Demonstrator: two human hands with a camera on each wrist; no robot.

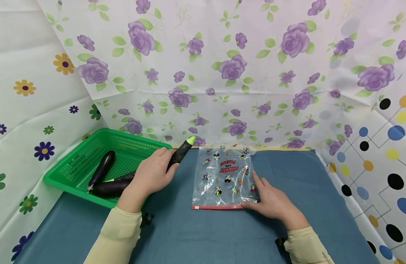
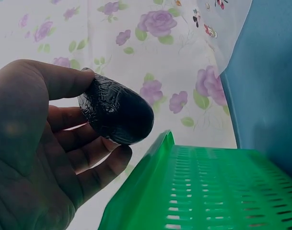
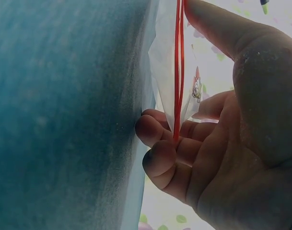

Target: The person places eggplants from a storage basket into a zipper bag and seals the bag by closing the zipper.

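My left hand (image 1: pixel 153 170) grips a dark eggplant (image 1: pixel 180 154) with a bright green tip, raised over the right side of the green basket (image 1: pixel 71 189). Thumb and fingers wrap around it, and its blunt, wrinkled black end (image 2: pixel 122 115) shows in the left wrist view. A clear plastic zip bag (image 1: pixel 211 183) with printed cartoon figures lies flat, its red zip edge (image 1: pixel 219 207) towards me. At the bag's near right corner, my right hand (image 1: pixel 275 200) holds it, thumb on the zip edge and fingers curled at the side (image 3: pixel 177 86).
Several more dark eggplants (image 1: pixel 104 167) lie inside the basket, which stands on the left of the blue tablecloth (image 1: pixel 189 234). A flowered sheet (image 1: pixel 203 73) hangs behind the table, with patterned sheets at both sides.
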